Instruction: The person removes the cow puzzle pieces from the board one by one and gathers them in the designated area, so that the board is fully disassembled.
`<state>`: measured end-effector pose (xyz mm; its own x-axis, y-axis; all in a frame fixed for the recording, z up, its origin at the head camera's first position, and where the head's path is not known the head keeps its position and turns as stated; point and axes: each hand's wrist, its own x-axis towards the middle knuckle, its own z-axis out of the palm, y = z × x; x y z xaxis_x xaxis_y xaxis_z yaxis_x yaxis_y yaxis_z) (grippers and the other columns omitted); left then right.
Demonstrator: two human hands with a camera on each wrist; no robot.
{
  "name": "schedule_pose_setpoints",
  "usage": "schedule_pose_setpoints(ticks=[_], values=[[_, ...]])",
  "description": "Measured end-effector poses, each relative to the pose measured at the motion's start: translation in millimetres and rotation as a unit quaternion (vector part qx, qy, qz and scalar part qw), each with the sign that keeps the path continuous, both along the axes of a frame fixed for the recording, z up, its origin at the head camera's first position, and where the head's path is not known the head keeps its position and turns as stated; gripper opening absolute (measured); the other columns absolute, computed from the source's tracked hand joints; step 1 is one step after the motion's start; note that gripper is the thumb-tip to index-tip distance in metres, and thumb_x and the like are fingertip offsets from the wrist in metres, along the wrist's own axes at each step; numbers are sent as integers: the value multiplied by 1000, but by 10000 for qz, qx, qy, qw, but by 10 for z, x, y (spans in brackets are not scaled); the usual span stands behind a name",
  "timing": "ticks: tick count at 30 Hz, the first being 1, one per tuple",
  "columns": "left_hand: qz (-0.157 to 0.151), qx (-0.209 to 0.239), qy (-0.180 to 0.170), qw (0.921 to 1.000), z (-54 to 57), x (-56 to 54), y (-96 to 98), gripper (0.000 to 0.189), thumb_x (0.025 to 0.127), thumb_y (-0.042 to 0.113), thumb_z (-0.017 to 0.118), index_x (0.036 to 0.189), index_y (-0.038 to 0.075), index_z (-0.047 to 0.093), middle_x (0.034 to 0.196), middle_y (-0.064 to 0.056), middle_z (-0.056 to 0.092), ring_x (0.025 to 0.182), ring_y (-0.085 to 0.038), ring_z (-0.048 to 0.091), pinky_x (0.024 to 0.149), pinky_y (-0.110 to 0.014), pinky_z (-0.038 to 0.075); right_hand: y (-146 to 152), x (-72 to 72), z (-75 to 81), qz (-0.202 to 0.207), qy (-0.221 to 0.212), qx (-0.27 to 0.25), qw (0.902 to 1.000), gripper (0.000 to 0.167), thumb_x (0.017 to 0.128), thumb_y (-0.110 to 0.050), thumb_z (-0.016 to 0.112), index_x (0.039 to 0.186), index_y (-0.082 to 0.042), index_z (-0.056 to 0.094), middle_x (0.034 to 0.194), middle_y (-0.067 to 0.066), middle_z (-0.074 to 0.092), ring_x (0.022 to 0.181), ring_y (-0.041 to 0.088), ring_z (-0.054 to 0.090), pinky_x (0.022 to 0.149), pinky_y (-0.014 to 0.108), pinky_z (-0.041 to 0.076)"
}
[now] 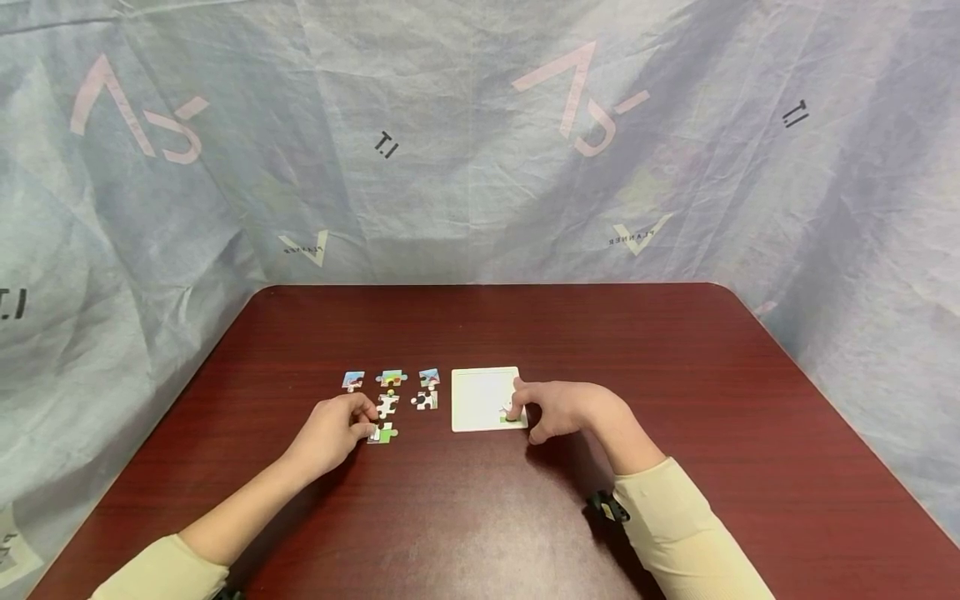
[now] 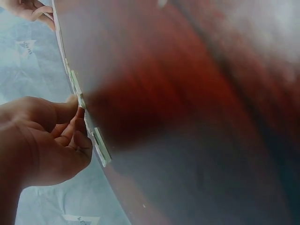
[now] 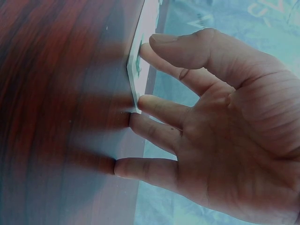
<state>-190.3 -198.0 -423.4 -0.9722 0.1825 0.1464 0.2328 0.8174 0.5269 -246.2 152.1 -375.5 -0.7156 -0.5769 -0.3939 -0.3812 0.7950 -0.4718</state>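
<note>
Near the table's middle lies a square white puzzle tray (image 1: 480, 398) with a thin raised rim. In its front right corner sits a green-and-white puzzle piece (image 1: 504, 416). My right hand (image 1: 573, 408) reaches over that corner, fingers extended; a fingertip presses on the piece while others touch the tray rim and table. To the tray's left, my left hand (image 1: 333, 429) pinches the left edge of a white-and-green puzzle piece (image 1: 387, 433) between thumb and fingers, low over the table. A mostly white puzzle piece (image 1: 387, 406) lies just beyond those fingertips.
Beyond the left hand, a row of puzzle pieces holds a blue one (image 1: 353, 379), a colourful one (image 1: 391, 378) and another blue one (image 1: 429, 377). A white puzzle piece (image 1: 426, 400) lies nearer the tray. A printed grey cloth (image 1: 465, 192) hangs behind the dark red table (image 1: 480, 517).
</note>
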Motion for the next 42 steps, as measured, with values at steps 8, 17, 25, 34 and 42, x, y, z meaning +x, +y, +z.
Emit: schedule_pose_setpoints(ticks=[8,17,25,34,42], values=[[-207,273,-27,9994,53,-3,220,17,86,6,80,86,12,64,73,6,58,62,-9,51,62,-28,45,11,-10,10,68,61,14,10000,34,85,0,73,111,-21,68,165,13,23,147,32,30,101,38,38],[-542,387,-12,9978,31,-88,527,19,85,10,82,84,16,64,73,9,58,66,-8,50,67,-30,45,15,-3,17,63,209,158,9996,47,86,-6,75,124,-29,60,155,9,43,127,21,51,96,40,43],[-928,455,84,9946,27,-156,801,18,85,10,81,83,15,64,73,9,57,66,-6,51,66,-28,45,-26,-8,-16,124,1174,42,9930,53,89,-4,75,137,-11,56,132,11,62,119,29,60,96,44,47],[-1071,371,120,9935,24,-249,1029,16,87,11,80,83,14,65,73,9,56,69,-7,51,68,-29,46,-157,-48,-145,-212,1943,118,9806,51,76,-6,88,123,-5,68,116,8,69,103,25,64,89,39,52],[-1308,304,138,9908,42,-362,1250,14,86,12,80,86,12,65,71,7,55,61,-6,49,80,-38,48,-180,-65,-150,-334,1976,190,9795,54,72,-4,91,120,-7,68,110,8,70,96,24,64,86,39,51]])
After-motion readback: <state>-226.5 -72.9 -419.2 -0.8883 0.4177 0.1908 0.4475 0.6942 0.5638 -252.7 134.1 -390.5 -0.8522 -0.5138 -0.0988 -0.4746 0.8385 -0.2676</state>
